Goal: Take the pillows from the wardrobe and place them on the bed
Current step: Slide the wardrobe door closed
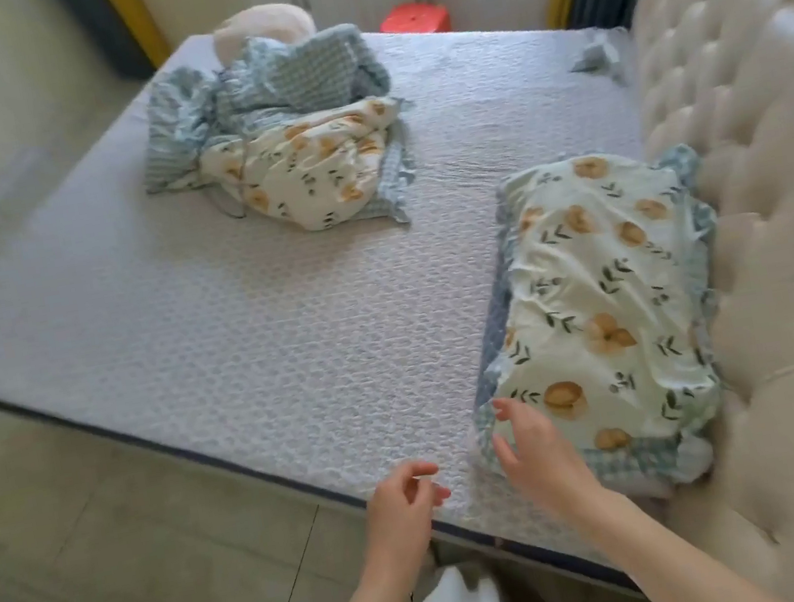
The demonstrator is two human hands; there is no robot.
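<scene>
A floral pillow [597,300] with a blue checked frill lies flat on the bed [244,335], against the tufted cream headboard [772,189]. My right hand [530,446] hovers over the pillow's near left corner with fingers relaxed, holding nothing. My left hand [403,500] hangs over the mattress edge, fingers loosely curled and empty. Further back on the bed lies a crumpled floral and checked cover [285,136], with a plain cream pillow [263,28] behind it at the far edge.
A red stool [415,19] stands beyond the far side of the bed by white cabinets. A small blue cloth [598,55] lies near the headboard's far end. Tiled floor [134,524] runs along the bed's near side.
</scene>
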